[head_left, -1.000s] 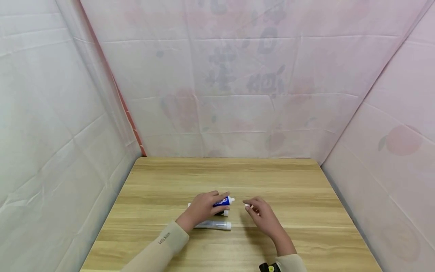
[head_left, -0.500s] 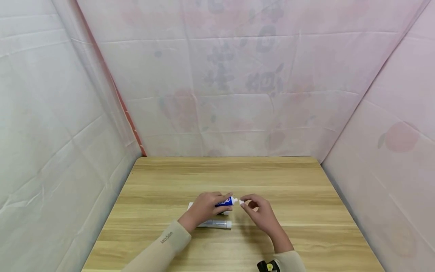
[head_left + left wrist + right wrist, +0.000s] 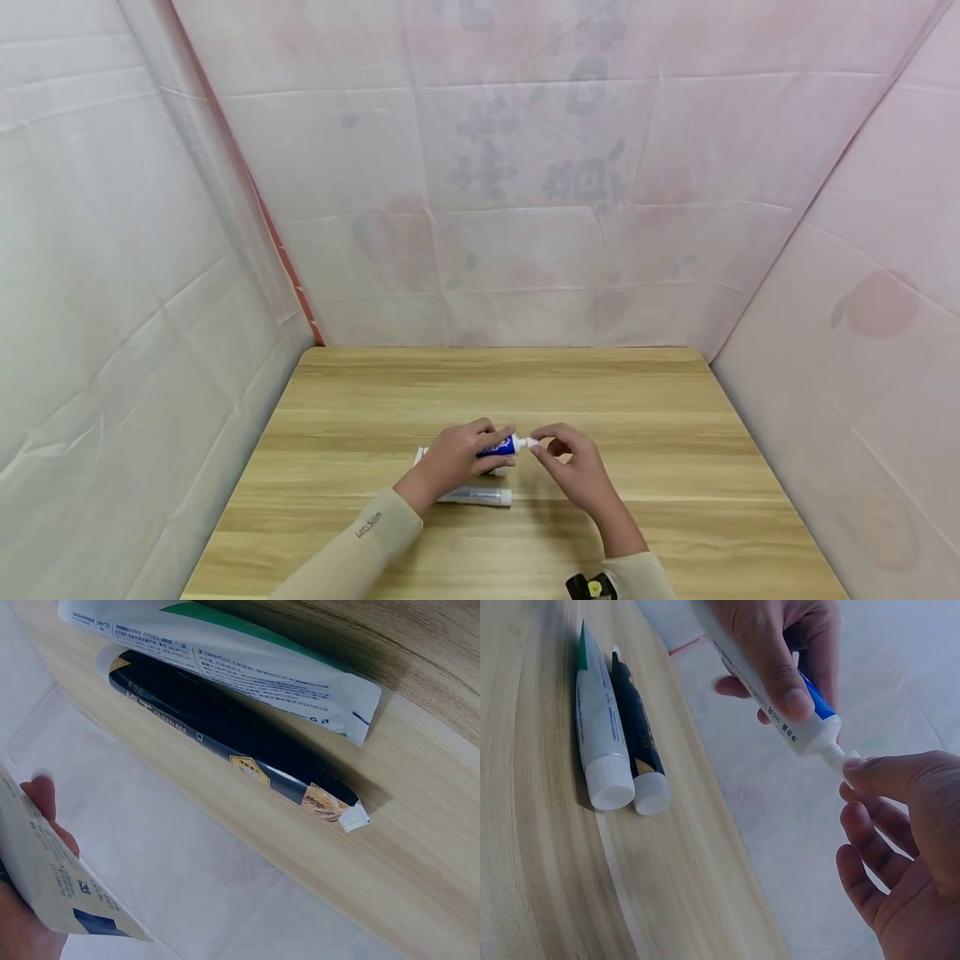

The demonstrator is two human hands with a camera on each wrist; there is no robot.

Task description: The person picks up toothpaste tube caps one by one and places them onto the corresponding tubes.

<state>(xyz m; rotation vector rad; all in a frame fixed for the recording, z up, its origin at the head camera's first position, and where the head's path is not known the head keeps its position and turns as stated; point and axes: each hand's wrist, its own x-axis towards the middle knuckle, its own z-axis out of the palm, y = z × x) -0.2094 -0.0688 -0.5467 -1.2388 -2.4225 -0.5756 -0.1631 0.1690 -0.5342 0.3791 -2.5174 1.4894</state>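
My left hand grips a blue and white toothpaste tube above the table, its nozzle pointing right. Between thumb and index finger, my right hand pinches a small white cap at the nozzle's tip. In the right wrist view the cap is mostly hidden by the thumb, so how far it sits on the nozzle is unclear. The other fingers of that hand are loosely bent. The tube's flat tail end shows in the left wrist view.
A black toothpaste tube with a white cap lies on the wooden table. Beside it lies a white tube with a green band. Pale sheets hang behind the table and at both sides.
My right hand has come left with the cap, from a gap beside the tube to the nozzle. The left hand and tube have shifted slightly right.
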